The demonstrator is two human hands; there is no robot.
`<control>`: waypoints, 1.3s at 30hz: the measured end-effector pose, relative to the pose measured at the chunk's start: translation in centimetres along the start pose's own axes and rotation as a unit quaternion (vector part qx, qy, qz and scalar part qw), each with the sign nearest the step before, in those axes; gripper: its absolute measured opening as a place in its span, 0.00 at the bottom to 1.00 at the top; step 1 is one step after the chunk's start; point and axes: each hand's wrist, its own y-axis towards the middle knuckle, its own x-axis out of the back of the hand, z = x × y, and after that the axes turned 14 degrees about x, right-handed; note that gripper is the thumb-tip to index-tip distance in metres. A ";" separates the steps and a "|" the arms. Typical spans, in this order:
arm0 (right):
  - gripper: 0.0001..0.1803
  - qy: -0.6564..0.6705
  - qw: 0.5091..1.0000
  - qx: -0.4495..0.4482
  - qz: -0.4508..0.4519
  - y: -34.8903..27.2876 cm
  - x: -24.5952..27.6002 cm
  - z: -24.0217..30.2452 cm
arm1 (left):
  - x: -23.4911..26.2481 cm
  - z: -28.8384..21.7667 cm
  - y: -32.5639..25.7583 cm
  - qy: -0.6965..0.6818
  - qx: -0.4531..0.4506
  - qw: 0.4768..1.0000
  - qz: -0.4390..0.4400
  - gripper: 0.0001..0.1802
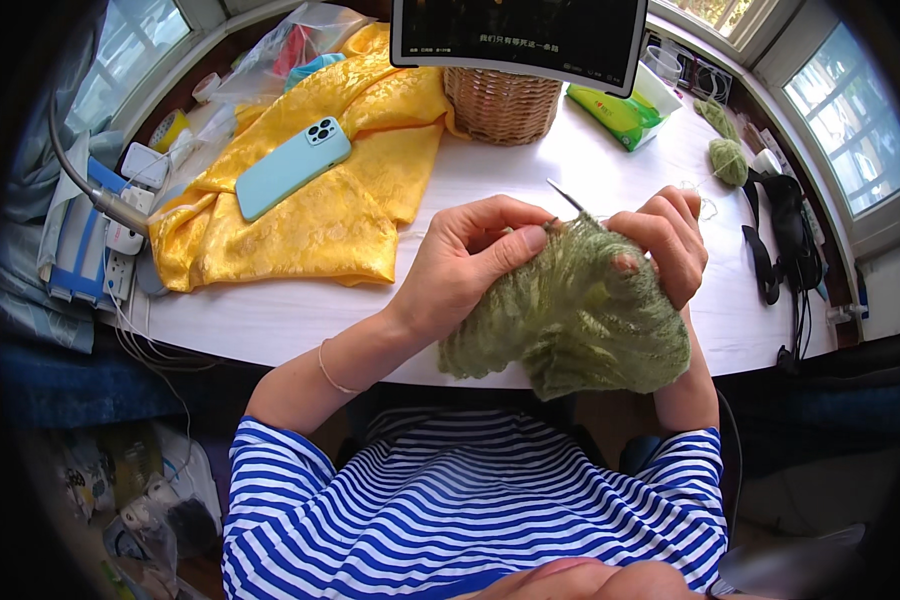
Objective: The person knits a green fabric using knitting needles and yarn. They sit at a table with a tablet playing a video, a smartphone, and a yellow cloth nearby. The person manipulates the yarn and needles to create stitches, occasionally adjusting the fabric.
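Observation:
A piece of green fuzzy knitting (610, 330) hangs between my two hands over the table's near edge. My left hand (485, 250) is closed on its upper left edge, thumb on top. A thin dark knitting needle (566, 195) sticks up to the left from the top of the knitting. My right hand (667, 240) is curled round the upper right part, and one fingertip shows against the fabric. Whether a second needle sits inside the hands is hidden. A ball of green yarn (728, 161) rests at the right back of the table, with loose strands near it.
A yellow patterned cloth (310, 240) covers the table's left, with a light blue phone (294, 168) on it. Behind are a wicker basket (500, 105), a screen (515, 45) and a green packet (620, 115). Black straps and cables (795, 235) lie right; a power strip (120, 275) stands left.

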 end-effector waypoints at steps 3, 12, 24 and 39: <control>0.19 0.024 1.000 -0.016 -0.011 0.0 -0.1 0.2 | 0.0 -0.1 0.1 -0.046 -0.001 0.999 -0.005 0.11; 0.21 0.045 0.999 0.008 0.019 -0.2 -0.2 0.6 | -0.1 -0.1 0.1 -0.087 -0.028 0.995 -0.034 0.11; 0.19 0.027 0.999 0.002 0.023 0.0 -0.3 0.6 | 0.3 -0.1 0.1 -0.067 -0.023 0.997 -0.035 0.09; 0.43 0.232 0.958 -0.052 0.163 0.2 -1.0 0.0 | -0.4 0.0 -0.4 0.055 0.063 0.995 0.048 0.08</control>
